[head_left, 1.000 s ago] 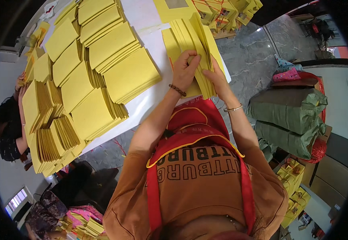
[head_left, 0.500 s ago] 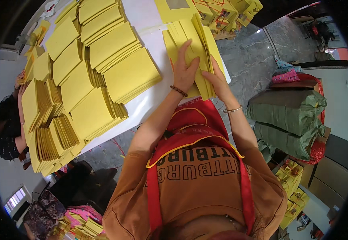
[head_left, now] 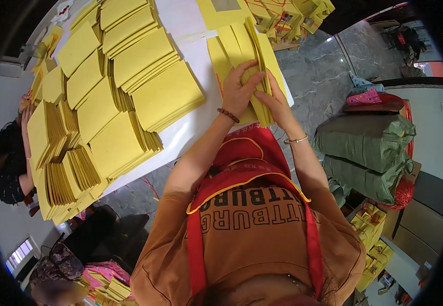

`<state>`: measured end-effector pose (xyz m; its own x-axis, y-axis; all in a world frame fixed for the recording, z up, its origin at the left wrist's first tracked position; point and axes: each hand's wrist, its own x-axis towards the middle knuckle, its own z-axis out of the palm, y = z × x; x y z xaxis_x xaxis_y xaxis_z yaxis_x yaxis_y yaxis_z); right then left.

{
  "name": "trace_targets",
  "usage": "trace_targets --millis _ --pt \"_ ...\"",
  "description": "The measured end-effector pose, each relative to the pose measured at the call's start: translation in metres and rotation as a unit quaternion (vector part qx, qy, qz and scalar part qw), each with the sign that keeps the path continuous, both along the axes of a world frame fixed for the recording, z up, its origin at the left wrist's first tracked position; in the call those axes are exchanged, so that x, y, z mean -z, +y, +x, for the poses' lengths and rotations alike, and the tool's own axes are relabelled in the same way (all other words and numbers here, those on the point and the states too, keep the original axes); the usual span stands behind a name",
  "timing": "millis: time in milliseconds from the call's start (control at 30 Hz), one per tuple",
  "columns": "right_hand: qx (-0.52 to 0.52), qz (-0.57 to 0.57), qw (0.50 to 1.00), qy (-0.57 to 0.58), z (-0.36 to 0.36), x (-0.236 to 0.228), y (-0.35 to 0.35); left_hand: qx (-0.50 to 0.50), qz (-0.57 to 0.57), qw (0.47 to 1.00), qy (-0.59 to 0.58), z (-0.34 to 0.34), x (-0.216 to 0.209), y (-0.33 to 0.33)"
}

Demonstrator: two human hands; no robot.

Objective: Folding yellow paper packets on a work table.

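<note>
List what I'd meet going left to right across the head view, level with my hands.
Co-worker's forearm → yellow stacks → your left hand → your right hand → grey floor → pink bundle → pale wall.

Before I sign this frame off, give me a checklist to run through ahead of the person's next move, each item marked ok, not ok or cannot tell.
1. Left hand on the folded yellow paper: ok, fingers curled over it.
2. Right hand at the paper's right-hand edge: ok, thumb on the inner side.
3. Folds lying flat: not ok, the right-hand ones stand raised.
4. Yellow stacks clear of the paper: ok, white tabletop shows between.
5. Creases beneath the hands straight: cannot tell, they are covered.
</note>
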<state>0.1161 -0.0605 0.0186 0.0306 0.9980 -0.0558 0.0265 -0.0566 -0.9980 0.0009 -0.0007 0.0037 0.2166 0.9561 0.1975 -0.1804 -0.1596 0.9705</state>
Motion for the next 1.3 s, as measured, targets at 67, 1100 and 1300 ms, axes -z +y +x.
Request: trace_targets --millis 67,1100,1300 --pt "0.002 -0.007 1.000 0.018 0.002 0.003 0.000 0.000 0.007 1.000 0.000 0.000 0.000 0.001" --pt "0.006 -0.043 0.997 0.065 -0.004 -0.011 -0.002 -0.070 0.022 0.997 -0.013 0.003 -0.001 -0.002" --pt "0.008 -0.037 0.997 0.073 -0.003 -0.007 -0.001 -0.025 0.044 0.998 -0.029 -0.001 0.008 0.002"
